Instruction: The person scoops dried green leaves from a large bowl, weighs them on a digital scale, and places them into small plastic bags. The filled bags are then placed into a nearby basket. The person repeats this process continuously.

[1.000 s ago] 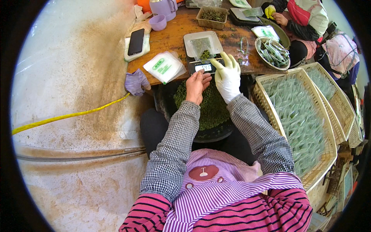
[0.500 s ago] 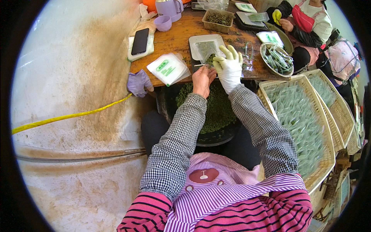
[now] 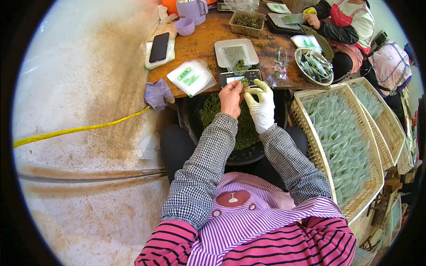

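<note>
Both hands, bare left hand [image 3: 230, 96] and gloved right hand [image 3: 261, 103], pinch together on dried green leaves [image 3: 244, 82]; they should release gently onto the scale [image 3: 240, 77] just ahead.

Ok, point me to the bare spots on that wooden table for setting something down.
Bare wood on the table lies between the phone and the white tray, above the packets. Crowded: the scale under both hands, left hand and gloved right hand, and the bowl side.
</note>
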Demonstrator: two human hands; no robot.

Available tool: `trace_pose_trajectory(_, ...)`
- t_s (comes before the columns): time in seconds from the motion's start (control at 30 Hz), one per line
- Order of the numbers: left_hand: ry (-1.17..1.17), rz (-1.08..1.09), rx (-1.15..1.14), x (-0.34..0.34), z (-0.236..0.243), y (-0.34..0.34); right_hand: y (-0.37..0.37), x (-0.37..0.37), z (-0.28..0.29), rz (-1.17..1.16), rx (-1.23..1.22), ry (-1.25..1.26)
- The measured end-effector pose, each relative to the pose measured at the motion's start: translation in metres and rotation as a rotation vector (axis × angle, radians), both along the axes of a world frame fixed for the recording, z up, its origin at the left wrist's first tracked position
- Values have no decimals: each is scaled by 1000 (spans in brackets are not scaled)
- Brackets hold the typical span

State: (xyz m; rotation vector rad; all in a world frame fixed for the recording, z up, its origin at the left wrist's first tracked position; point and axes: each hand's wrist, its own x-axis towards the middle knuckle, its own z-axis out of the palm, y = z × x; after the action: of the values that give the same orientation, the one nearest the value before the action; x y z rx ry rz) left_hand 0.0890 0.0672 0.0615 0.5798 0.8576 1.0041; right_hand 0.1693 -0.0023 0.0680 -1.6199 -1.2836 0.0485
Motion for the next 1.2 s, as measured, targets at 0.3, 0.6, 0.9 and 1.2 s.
trace_pose_trajectory(0.3, 121, 144, 98, -12, -6, -12, -55, 6, -3, 161, -67, -141)
trace_pose_trajectory(0.6, 260, 24, 96, -37, -17, -36, -33, 23, -7, 146, -48, 436)
trace_pose_trajectory(0.9, 287, -46, 52, -48, -35, -67, 85, 13, 25, -97, 168, -327)
trace_pose_trajectory(1.2, 321, -95, 144, -55, -26, -72, 94, 15, 32, -77, -159, -554)
